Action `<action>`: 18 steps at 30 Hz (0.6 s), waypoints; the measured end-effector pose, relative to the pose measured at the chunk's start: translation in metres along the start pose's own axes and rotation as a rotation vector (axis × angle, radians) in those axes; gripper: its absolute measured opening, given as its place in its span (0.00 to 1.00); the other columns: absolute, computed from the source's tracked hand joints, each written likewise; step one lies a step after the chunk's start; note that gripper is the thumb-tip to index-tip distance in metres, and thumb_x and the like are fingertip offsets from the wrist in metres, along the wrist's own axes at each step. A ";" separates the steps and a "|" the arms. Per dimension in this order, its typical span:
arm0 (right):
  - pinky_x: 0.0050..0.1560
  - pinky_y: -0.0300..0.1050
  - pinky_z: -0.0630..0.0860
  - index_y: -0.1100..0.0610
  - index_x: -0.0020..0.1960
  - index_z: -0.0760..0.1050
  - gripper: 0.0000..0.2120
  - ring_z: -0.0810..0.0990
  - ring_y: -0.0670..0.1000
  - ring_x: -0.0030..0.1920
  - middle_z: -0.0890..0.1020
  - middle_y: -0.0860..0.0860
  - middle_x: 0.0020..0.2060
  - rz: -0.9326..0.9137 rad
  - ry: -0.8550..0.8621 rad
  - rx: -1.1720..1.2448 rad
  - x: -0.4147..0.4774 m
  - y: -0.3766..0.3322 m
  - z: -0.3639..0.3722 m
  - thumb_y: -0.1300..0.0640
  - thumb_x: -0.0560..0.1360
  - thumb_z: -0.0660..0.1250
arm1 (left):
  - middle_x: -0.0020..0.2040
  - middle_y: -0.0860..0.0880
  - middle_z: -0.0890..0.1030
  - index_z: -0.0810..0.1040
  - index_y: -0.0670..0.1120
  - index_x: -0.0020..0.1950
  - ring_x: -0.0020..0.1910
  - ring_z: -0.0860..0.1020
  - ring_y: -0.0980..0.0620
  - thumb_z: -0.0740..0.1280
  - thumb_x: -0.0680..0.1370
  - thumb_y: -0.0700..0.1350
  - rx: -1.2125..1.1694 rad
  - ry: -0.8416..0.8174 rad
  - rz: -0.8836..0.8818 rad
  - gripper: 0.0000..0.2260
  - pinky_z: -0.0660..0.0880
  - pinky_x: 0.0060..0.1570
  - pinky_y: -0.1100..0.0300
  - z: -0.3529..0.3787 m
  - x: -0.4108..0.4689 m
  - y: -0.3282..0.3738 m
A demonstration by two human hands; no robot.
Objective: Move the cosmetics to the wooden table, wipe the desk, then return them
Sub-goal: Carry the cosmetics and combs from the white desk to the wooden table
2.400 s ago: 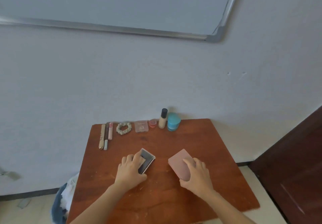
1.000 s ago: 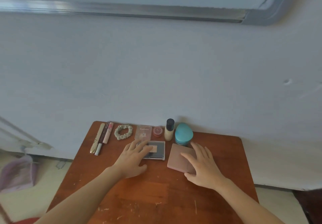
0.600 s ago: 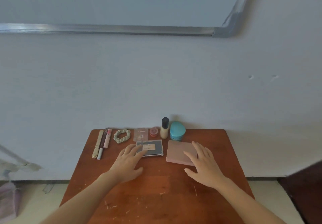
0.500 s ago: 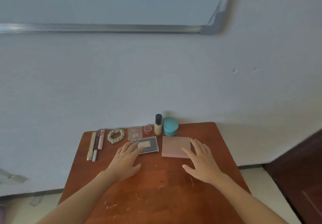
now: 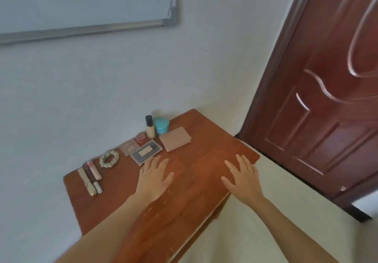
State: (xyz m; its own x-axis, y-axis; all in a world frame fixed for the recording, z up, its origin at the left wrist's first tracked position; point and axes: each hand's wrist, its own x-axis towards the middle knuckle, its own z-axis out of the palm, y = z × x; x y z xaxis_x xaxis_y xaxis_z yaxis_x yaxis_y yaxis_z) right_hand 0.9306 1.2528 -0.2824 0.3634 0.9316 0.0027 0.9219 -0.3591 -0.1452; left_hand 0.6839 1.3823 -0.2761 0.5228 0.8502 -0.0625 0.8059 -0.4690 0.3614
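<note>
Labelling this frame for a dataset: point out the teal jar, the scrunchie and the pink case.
teal jar [image 5: 161, 123], head view, top of its lid.
scrunchie [image 5: 115, 156], head view, upper right of the fabric ring.
pink case [image 5: 175, 139], head view, middle of its top face.

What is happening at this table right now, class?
A person holds both hands flat and open over the wooden table, the left hand beside the dark palette, the right hand near the table's edge. Neither grips anything. The pink case, foundation bottle, teal jar, scrunchie and tubes sit in a row along the wall.

Cosmetics [image 5: 146, 150] line the table's [image 5: 204, 172] wall edge; hands nearer.
</note>
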 end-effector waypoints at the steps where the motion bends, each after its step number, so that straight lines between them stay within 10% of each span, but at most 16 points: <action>1: 0.73 0.54 0.48 0.46 0.74 0.55 0.28 0.45 0.54 0.75 0.51 0.55 0.76 0.043 0.012 0.007 -0.020 0.003 0.000 0.39 0.77 0.53 | 0.76 0.50 0.55 0.59 0.54 0.73 0.75 0.49 0.47 0.53 0.79 0.58 -0.014 -0.025 0.034 0.23 0.49 0.73 0.46 0.004 -0.004 0.010; 13: 0.73 0.52 0.45 0.47 0.73 0.56 0.27 0.44 0.54 0.75 0.49 0.55 0.76 0.638 0.180 -0.042 -0.295 0.090 -0.053 0.39 0.77 0.52 | 0.74 0.49 0.61 0.61 0.47 0.73 0.74 0.54 0.48 0.56 0.79 0.55 -0.057 -0.127 0.633 0.24 0.54 0.70 0.53 0.059 -0.103 0.229; 18: 0.72 0.51 0.45 0.48 0.72 0.59 0.26 0.44 0.54 0.75 0.51 0.55 0.75 0.876 0.261 -0.061 -0.448 0.113 -0.080 0.41 0.77 0.54 | 0.74 0.50 0.60 0.60 0.48 0.73 0.73 0.55 0.50 0.43 0.71 0.65 -0.014 -0.178 0.881 0.35 0.54 0.69 0.56 0.085 -0.216 0.333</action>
State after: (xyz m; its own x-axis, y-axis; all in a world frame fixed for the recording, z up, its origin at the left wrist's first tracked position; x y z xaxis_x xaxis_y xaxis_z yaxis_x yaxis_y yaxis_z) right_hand 0.8826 0.7907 -0.2208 0.9482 0.2849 0.1406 0.3047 -0.9408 -0.1483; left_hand 0.8635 1.0221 -0.2216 0.9860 0.1334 0.0999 0.0895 -0.9294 0.3580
